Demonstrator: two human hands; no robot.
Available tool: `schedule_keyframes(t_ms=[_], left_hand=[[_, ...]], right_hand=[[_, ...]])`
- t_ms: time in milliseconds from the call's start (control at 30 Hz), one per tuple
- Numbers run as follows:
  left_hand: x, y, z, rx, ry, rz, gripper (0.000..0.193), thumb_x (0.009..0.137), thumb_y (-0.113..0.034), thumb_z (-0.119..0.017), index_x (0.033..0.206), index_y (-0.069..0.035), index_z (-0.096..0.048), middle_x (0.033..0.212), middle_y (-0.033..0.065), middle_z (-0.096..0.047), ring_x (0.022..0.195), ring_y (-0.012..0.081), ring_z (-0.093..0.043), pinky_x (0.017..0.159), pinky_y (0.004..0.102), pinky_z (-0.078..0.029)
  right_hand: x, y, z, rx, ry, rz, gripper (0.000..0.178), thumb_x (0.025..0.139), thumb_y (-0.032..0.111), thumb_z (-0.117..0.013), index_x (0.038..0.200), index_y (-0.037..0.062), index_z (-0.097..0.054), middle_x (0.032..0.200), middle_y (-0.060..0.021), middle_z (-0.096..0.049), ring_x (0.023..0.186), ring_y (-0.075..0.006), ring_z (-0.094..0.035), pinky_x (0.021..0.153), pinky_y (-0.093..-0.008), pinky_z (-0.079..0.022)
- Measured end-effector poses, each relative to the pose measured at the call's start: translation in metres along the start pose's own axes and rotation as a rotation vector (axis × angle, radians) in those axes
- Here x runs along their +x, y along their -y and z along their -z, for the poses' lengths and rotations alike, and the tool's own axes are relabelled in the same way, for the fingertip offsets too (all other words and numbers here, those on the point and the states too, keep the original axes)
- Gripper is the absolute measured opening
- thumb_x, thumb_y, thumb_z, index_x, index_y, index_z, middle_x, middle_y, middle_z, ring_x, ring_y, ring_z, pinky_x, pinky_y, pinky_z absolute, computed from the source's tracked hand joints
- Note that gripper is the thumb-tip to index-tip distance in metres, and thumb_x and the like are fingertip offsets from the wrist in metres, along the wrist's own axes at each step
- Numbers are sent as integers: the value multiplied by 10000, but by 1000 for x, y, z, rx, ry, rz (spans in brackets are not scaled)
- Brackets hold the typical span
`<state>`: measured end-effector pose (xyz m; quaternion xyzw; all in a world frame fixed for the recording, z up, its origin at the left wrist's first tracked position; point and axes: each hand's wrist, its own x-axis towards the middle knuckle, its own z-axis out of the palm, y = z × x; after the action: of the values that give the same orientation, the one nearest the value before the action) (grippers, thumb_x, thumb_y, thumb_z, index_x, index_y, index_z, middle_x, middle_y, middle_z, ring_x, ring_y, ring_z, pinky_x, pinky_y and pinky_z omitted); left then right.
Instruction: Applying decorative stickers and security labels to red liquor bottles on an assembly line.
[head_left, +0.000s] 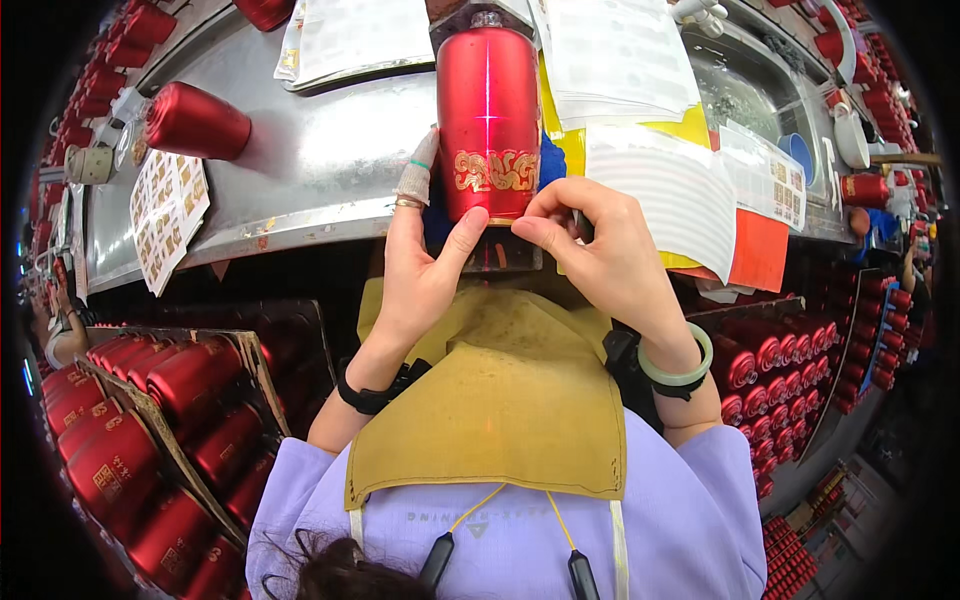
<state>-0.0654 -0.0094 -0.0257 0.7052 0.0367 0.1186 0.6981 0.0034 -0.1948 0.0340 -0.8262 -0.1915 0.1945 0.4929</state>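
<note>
Red metal bottle with a gold patterned band (488, 110) lies on our steel bench (300, 170), long axis running straight away from us. Our left hand (420, 270) and right hand (600, 250) pinch its near rim from both sides, equally close, gripping it.

Two hands: left (418, 268), right (600, 250). One red bottle (488, 120) upright between them, one more (195, 122) lying on the bench. One sticker sheet (165, 212).
</note>
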Motion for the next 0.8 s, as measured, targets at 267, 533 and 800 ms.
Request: schedule_keyframes(t_ms=[267, 533, 800], left_hand=[[0, 2, -3, 10, -27, -12, 716, 996, -73, -650, 1596, 50, -279, 1576, 193, -422, 1430, 240, -445, 1181, 379, -361], [-3, 2, -2, -47, 3, 16, 698, 1021, -65, -609, 1607, 51, -247, 1602, 185, -383, 1448, 238, -417, 1194, 377, -343], [-3, 2, -3, -33, -1, -5, 694, 1017, -62, -615, 1602, 52, -259, 1596, 187, -390, 1440, 238, -425, 1194, 378, -344]], right_hand=[[-1, -3, -4, 49, -75, 11, 183, 917, 140, -758, 935, -34, -707, 824, -125, -688, 660, -214, -604, 638, -334, -479], [-2, -7, -4, 64, -79, 10, 171, 913, 143, -763, 943, -18, -716, 794, -99, -651, 650, -182, -549, 625, -320, -447], [-3, -11, -5, 89, -86, 14, 162, 912, 142, -764, 948, -11, -724, 771, -83, -642, 649, -163, -524, 621, -313, -430]])
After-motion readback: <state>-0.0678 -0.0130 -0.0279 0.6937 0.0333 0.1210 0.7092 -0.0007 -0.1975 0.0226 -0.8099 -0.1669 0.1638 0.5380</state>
